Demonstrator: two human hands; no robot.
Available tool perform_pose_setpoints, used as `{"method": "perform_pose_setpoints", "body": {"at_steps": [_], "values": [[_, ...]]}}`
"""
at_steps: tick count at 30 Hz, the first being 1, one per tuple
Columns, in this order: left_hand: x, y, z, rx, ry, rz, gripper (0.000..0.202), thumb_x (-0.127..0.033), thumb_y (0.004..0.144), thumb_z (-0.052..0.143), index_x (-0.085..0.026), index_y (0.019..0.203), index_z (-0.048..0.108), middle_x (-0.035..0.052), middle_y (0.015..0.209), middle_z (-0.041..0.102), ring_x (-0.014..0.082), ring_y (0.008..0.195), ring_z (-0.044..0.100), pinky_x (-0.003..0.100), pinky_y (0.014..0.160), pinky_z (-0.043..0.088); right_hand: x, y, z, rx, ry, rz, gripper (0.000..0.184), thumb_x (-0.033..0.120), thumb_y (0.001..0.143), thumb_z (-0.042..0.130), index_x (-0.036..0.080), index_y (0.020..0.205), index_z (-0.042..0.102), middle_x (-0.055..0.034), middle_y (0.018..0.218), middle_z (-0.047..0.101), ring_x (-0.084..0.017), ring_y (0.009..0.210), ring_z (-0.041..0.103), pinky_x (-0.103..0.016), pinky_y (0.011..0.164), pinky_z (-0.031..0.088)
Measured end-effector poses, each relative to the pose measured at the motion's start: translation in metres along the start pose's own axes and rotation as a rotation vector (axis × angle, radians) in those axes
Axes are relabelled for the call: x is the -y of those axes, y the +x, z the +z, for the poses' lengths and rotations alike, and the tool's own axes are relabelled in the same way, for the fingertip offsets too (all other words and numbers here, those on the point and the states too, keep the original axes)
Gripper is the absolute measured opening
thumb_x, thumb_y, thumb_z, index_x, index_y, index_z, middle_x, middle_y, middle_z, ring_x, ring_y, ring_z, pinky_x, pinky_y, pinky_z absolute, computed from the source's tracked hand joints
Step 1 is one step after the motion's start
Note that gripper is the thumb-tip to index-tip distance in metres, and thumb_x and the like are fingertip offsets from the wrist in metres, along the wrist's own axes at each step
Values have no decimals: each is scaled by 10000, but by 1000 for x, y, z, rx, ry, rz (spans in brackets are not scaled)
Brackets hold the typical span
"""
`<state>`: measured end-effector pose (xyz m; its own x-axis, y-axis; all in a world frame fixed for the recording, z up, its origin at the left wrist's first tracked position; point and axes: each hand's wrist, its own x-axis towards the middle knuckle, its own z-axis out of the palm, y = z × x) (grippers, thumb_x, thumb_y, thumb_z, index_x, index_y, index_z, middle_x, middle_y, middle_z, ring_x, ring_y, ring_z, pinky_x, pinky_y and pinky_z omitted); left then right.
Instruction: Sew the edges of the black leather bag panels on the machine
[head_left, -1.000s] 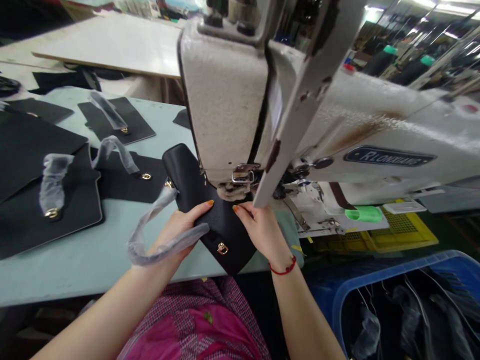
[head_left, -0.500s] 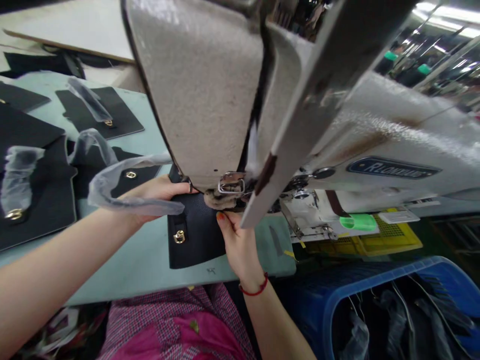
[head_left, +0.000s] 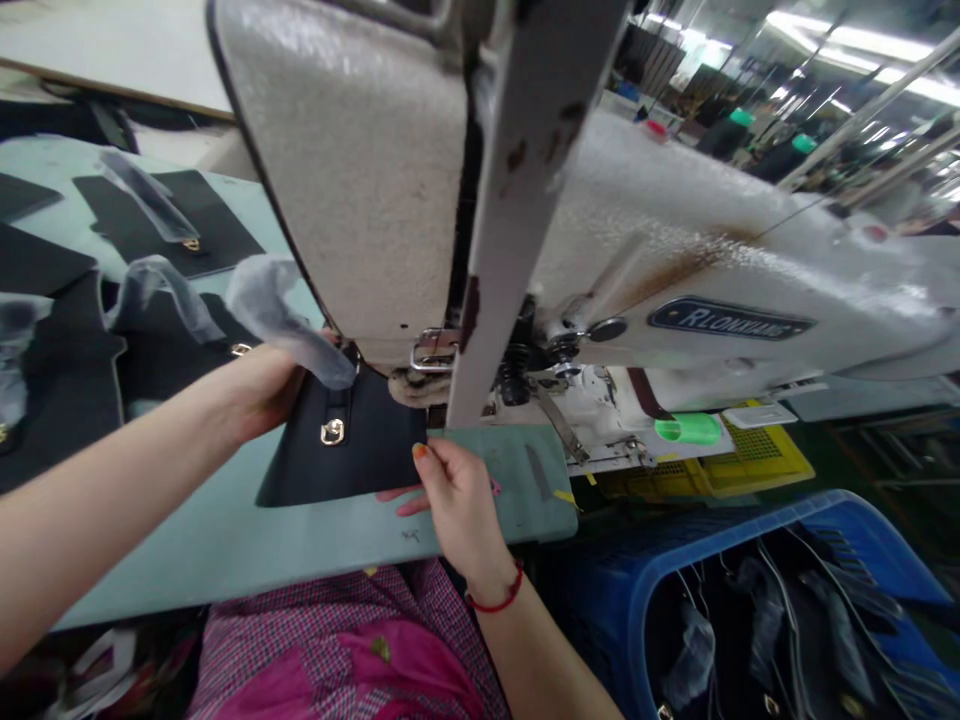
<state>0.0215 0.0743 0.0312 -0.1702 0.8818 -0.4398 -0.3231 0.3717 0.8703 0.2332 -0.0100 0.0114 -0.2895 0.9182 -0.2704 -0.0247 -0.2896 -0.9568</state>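
Note:
A black leather bag panel (head_left: 360, 470) lies beneath the head of a sewing machine (head_left: 360, 180). It carries a gold clasp (head_left: 332, 431) and a strap handle wrapped in clear plastic (head_left: 277, 310). My left hand (head_left: 274, 390) is closed at the panel's upper left edge, its fingertips partly hidden behind the wrapped handle. With the thumb on top and fingers extending under the near right edge, my right hand (head_left: 457, 500) pinches the panel. The machine head covers the needle and the panel's far side.
More black panels with wrapped handles (head_left: 169, 215) lie on the pale green table (head_left: 187, 550) at left. At lower right stands a blue basket (head_left: 645, 620) holding similar pieces. A yellow crate (head_left: 780, 460) and a green plastic tube (head_left: 686, 429) are beyond the machine bed.
The panel has turned, its near left corner swinging outward to the left. My right hand has slid toward its near right corner. The camera view has shifted somewhat.

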Motion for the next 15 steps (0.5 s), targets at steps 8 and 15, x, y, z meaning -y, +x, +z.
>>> {"method": "perform_pose_setpoints", "body": {"at_steps": [8, 15], "values": [[85, -102, -4, 84, -417, -7, 794, -792, 534, 696, -367, 1204, 653, 15, 1335, 637, 356, 1351, 459, 489, 1001, 515, -9, -1, 0, 103, 261, 70, 350, 549, 894, 553, 212, 961, 621, 9, 756, 589, -165, 637, 705, -224, 519, 556], [98, -94, 41, -92, -156, 57, 496, -405, 769, 719, -242, 1231, 641, 46, 1282, 666, 294, 1306, 521, 427, 1098, 447, -2, -11, 1, 29, -19, -49, 352, 489, 953, 492, 206, 1096, 645, -45, 921, 693, -167, 715, 724, -213, 552, 563]]}}
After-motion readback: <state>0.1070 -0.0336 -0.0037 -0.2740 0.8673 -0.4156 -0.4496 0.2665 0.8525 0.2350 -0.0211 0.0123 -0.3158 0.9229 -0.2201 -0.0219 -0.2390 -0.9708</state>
